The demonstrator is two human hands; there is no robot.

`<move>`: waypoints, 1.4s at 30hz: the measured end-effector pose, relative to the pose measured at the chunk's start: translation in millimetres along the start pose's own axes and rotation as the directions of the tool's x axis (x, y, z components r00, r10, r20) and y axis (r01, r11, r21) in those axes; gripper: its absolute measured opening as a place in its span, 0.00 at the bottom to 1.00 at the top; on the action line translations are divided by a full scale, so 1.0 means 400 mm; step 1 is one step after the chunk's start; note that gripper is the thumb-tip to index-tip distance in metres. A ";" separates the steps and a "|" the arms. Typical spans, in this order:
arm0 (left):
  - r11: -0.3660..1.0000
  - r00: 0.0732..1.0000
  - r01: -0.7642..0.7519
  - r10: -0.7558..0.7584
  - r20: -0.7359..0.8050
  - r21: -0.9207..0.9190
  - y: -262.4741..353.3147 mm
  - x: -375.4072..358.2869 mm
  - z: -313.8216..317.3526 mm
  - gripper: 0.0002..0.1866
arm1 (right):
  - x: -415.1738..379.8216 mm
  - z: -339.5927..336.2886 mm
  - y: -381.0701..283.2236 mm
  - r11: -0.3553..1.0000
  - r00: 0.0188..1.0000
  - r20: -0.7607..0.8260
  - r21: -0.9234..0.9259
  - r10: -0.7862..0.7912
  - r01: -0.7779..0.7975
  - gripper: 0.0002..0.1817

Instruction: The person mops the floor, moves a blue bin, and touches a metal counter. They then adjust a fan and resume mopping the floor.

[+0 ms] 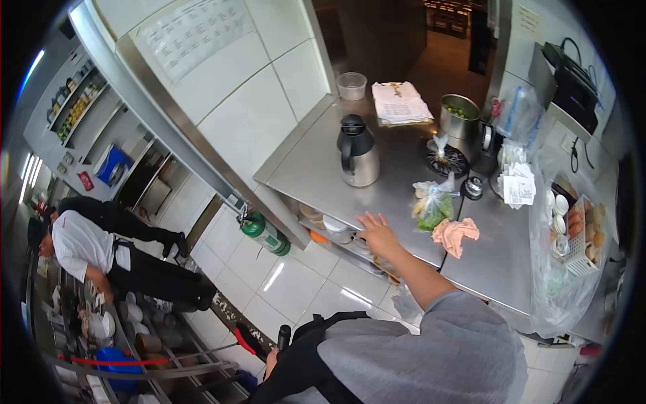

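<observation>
My right hand reaches over the front edge of the steel counter, fingers spread and nothing in them. Low in the view, my left hand is partly hidden by my black apron. A black cylindrical handle sticks up from it, and what the handle belongs to is hidden. Closest to the right hand on the counter are a steel thermos jug with a black top, a plastic bag of green leaves and a crumpled pink cloth.
Papers, a clear tub, a steel pot and a dark knotted bag stand farther back. A white basket sits right. A green fire extinguisher stands below. Another person bends over shelves at left.
</observation>
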State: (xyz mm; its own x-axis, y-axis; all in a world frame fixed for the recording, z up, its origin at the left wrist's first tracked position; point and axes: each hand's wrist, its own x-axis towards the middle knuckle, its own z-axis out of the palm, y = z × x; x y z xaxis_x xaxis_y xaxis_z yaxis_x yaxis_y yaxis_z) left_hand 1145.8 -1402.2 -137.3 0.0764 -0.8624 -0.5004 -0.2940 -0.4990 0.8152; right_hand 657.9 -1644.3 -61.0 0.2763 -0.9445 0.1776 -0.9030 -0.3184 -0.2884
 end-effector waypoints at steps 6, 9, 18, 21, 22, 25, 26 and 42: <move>0.994 1.000 0.025 -0.027 -0.008 -0.109 -0.035 -0.034 0.008 0.05 | 0.016 0.042 -0.198 0.928 0.987 0.160 0.369 -0.015 -0.045 0.26; 0.986 0.990 -0.062 0.041 -0.138 -0.155 -0.037 -0.077 0.019 0.05 | -0.002 0.122 -0.399 0.585 0.762 0.271 0.793 -0.588 0.170 0.34; 0.940 0.842 -0.050 0.221 -0.493 0.336 -0.065 -0.207 -0.043 0.03 | -0.039 0.015 -0.826 0.058 0.482 0.045 0.998 -0.875 0.012 0.19; 0.776 0.873 0.084 0.245 -0.421 0.626 -0.124 -0.352 -0.152 0.03 | -0.043 -0.011 -0.876 0.008 0.354 -0.013 0.998 -0.935 0.058 0.12; 0.655 0.902 0.102 0.256 -0.346 0.749 -0.135 -0.432 -0.221 0.03 | -0.056 0.010 -0.896 0.013 0.306 0.020 1.000 -0.952 -0.027 0.10; 0.122 0.966 -0.069 0.255 0.036 0.990 -0.115 -0.626 -0.444 0.03 | -0.066 0.015 -0.928 -0.029 0.170 -0.012 0.995 -0.985 -0.097 0.10; -0.029 0.963 -0.148 0.225 0.151 0.989 -0.097 -0.633 -0.492 0.03 | -0.068 0.019 -0.932 -0.067 0.162 -0.051 0.993 -0.985 -0.095 0.09; 0.711 0.953 0.190 0.032 -0.301 0.677 -0.164 -0.251 -0.267 0.08 | -0.061 0.014 -0.894 -0.043 0.141 -0.031 0.995 -0.990 -0.086 0.06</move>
State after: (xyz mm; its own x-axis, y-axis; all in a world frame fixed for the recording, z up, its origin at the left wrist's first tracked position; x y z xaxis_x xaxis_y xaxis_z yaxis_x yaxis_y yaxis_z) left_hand 1258.9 -1292.0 -109.3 0.3500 -0.8636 -0.3629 -0.8397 -0.4610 0.2871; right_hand 975.9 -1507.8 32.4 0.9224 0.1844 0.3395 0.3428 0.0144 -0.9393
